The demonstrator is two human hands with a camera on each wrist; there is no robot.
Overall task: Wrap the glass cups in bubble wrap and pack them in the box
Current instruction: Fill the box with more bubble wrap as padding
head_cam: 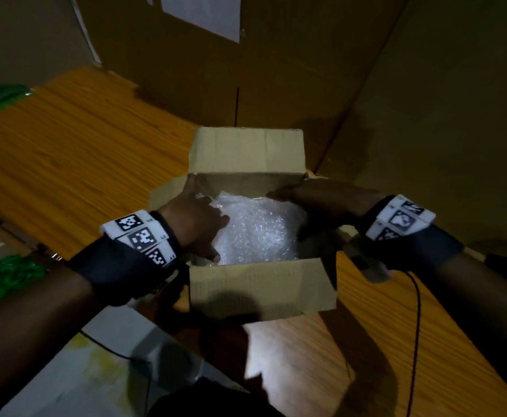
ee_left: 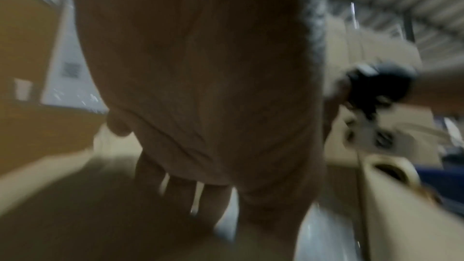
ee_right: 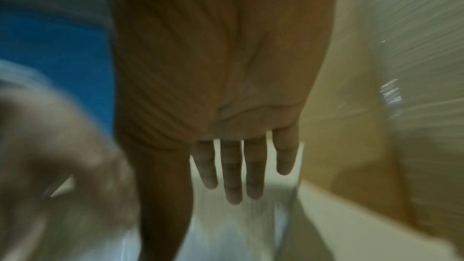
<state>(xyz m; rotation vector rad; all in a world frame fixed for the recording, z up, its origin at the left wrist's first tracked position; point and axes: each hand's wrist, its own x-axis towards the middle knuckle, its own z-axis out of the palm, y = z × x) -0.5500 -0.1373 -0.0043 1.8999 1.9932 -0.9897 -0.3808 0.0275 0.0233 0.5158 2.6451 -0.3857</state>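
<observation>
A bubble wrap bundle (head_cam: pixel 255 230) lies inside the open cardboard box (head_cam: pixel 261 284) at the centre of the head view; no glass shows through the wrap, so which way the cup inside points cannot be told. The bundle's long axis seems to run from upper left to lower right across the box. The step in hand looks like seating the bundle in the box. The left hand (head_cam: pixel 195 224) rests against its left side, fingers spread and relaxed, grip wide. The right hand (head_cam: pixel 321 203) lies flat over the upper right edge, fingers (ee_right: pixel 232 168) straight, holding nothing. Next would likely come pressing it level, then fetching another cup. The box sits on a wooden worktop (head_cam: pixel 74 164).
</observation>
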